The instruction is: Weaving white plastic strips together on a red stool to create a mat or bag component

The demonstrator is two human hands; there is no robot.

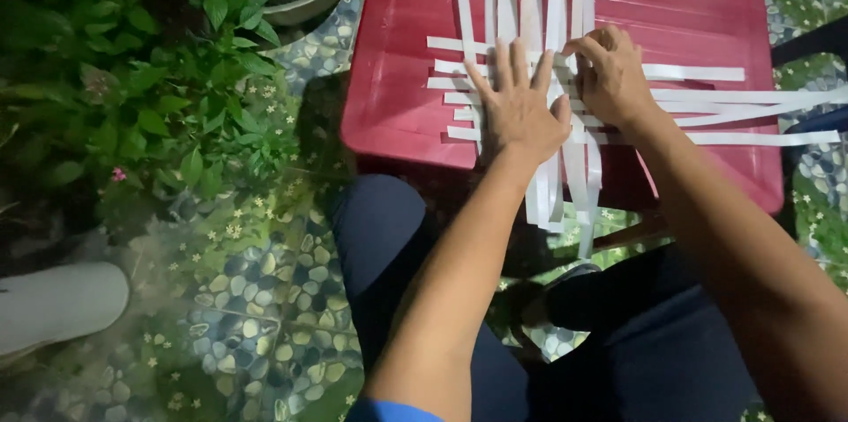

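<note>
The left hand (519, 109) is lying flat and open, fingers spread, pressing down on the woven white paper strips (565, 95) without gripping any of them. Just beside it, the right hand (612, 73) is curling its fingertips down onto the weave, pinching at a strip where the two sets are crossing; how firmly it is holding that strip cannot be told.

The strips are lying in two sets on the red plastic worktop (397, 51). One set is running lengthwise away from the person, its near ends hanging over the worktop's front edge. The other set is running crosswise, left to right, with long tails reaching out past the right hand toward the right rim.

The person's knees in dark trousers (389, 237) are sitting below the worktop. Leafy green plants (159, 78) are growing at the left, over pebble-patterned ground (265, 298).
</note>
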